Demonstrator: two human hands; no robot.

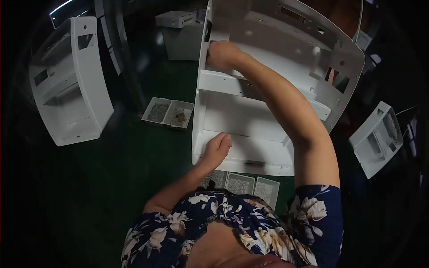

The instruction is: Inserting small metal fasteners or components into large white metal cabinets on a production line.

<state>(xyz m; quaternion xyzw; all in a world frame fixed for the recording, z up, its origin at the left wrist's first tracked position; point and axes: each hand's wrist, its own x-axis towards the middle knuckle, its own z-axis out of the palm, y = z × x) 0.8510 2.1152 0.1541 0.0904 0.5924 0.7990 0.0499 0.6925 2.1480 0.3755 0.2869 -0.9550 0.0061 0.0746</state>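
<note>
A large white cabinet shell (250, 120) with a crossbar (232, 85) and cut-outs in its walls stands in front of me. My right arm reaches across it, and my right hand (223, 54) is closed at the inner side of its left wall, above the crossbar. Whatever those fingers hold is hidden. Lower down, my left hand (217, 149) is curled closed over the bottom left of the shell's lower compartment. Any small thing inside that hand does not show.
A divided white tray (163, 99) of small parts lies left of the shell. More small-parts trays (240, 181) are between the shell and my body. Similar white shells stand at left (94, 85) and right (377, 139). Behind is a pale bin (181, 42) with a white piece on top.
</note>
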